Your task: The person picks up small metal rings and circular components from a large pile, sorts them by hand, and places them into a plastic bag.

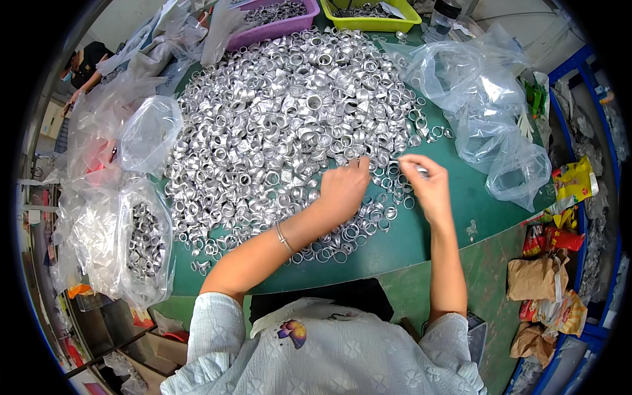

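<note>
A broad heap of silver metal rings (263, 112) spreads over the green table (454, 227). My left hand (344, 191), with a bracelet at the wrist, rests at the heap's near right edge. Its fingers are curled together with the tips down among the rings; whatever they pinch is hidden. To its right, my right hand (431, 187) is raised slightly over the table with bent fingers. Silver rings (422, 172) show inside its curled fingers, and its thumb and fingertip point toward the heap.
Behind the heap stand a purple basket (276, 28) and a yellow-green basket (372, 24) with metal pieces. Clear plastic bags (487, 99) lie on the right; a bag of rings (146, 240) is on the left. Blue shelving (596, 85) holds packages. Another person (89, 62) is at far left.
</note>
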`<state>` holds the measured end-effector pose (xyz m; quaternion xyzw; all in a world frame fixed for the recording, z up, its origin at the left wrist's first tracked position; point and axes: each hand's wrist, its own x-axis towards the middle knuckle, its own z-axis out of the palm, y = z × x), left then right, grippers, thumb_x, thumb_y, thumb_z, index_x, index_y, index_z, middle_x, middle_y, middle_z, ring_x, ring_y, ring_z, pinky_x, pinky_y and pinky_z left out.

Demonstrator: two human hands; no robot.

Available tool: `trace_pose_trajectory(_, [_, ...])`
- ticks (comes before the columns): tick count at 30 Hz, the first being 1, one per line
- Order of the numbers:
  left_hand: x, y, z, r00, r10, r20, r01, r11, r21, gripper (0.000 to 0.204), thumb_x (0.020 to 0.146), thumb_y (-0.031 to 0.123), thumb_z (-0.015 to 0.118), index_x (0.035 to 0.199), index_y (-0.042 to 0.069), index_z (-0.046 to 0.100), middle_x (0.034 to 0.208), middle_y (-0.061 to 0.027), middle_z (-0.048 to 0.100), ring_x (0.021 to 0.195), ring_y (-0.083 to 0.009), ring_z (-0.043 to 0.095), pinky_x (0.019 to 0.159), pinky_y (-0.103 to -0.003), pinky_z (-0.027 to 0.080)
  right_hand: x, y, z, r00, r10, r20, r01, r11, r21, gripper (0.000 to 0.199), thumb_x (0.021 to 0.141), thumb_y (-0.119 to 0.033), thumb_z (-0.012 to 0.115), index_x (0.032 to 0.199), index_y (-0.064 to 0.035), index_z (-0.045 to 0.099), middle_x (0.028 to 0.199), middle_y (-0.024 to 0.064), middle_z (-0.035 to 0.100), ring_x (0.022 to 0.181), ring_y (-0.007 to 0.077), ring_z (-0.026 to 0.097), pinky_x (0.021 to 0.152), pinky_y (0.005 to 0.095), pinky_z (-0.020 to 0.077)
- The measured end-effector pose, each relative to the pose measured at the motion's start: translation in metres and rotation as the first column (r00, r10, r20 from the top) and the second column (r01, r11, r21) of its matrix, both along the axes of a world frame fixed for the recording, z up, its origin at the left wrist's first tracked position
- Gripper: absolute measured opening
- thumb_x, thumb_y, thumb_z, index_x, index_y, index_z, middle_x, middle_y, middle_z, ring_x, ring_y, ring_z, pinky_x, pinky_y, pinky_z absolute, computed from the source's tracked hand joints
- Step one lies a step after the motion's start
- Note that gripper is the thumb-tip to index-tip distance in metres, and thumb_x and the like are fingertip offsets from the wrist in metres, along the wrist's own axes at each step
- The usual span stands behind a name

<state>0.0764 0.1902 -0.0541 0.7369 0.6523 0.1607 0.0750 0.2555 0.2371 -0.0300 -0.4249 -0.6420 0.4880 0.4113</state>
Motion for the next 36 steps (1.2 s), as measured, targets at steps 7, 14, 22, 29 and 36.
trace_pose_trajectory(7, [-0.008,0.000,-0.001,0.992,0.033,0.118,-0.051,0.987,0.150,0.021,0.081,0.016,0.060,0.100,0.008,0.055,0.077,-0.0098,0.063,0.060,-0.0292,0.062,0.051,-0.039,0.048,-0.025,-0.002,-0.005,0.814,-0.196,0.546,-0.028,0.927,0.374,0.013,0.076,-0.016,0.068,0.078,-0.0044,0.062,0.075,0.0109,0.058,0.064,0.0318,0.059,0.057,0.0403,0.0447])
trace_pose_trajectory(14, [-0.036,-0.014,0.016,0.092,0.370,0.924,0.154,0.912,-0.381,0.019,0.085,0.007,0.045,0.102,0.005,0.054,0.074,-0.0100,0.059,0.047,-0.0130,0.044,0.040,-0.024,0.034,0.007,-0.005,0.017,0.654,-0.327,0.682,0.201,0.944,0.260,0.019,0.076,-0.011,0.067,0.095,-0.0075,0.063,0.077,0.0100,0.061,0.061,0.0274,0.058,0.057,0.0359,0.0456])
trace_pose_trajectory(22, [-0.038,-0.030,0.036,-0.381,0.565,0.732,0.475,0.799,-0.370,0.038,0.083,0.012,0.033,0.116,-0.001,0.049,0.077,-0.0202,0.058,0.045,-0.0133,0.040,0.038,-0.023,0.031,-0.028,-0.006,-0.001,0.732,-0.219,0.645,-0.097,0.903,0.418,0.013,0.077,-0.012,0.065,0.088,-0.0046,0.063,0.081,0.0124,0.060,0.062,0.0310,0.058,0.057,0.0398,0.0454])
trace_pose_trajectory(29, [-0.042,-0.032,0.023,-0.281,0.502,0.818,0.317,0.853,-0.415,0.029,0.094,0.028,0.049,0.084,0.003,0.059,0.074,-0.0130,0.061,0.044,-0.0121,0.043,0.037,-0.022,0.032,-0.002,-0.010,0.003,0.731,-0.223,-0.645,-0.172,0.854,-0.491,0.010,0.086,-0.012,0.060,0.080,-0.0063,0.054,0.073,0.0048,0.055,0.047,0.0094,0.047,0.037,0.0201,0.0300])
trace_pose_trajectory(36, [-0.037,0.002,0.032,0.987,0.064,0.147,-0.106,0.948,0.301,0.018,0.085,0.014,0.057,0.100,0.007,0.064,0.073,-0.0103,0.059,0.051,-0.0260,0.058,0.045,-0.036,0.045,-0.028,0.012,0.009,0.947,-0.009,-0.321,-0.116,0.922,-0.368,0.013,0.083,-0.015,0.064,0.082,-0.0030,0.060,0.071,0.0064,0.059,0.054,0.0163,0.057,0.041,0.0255,0.0409])
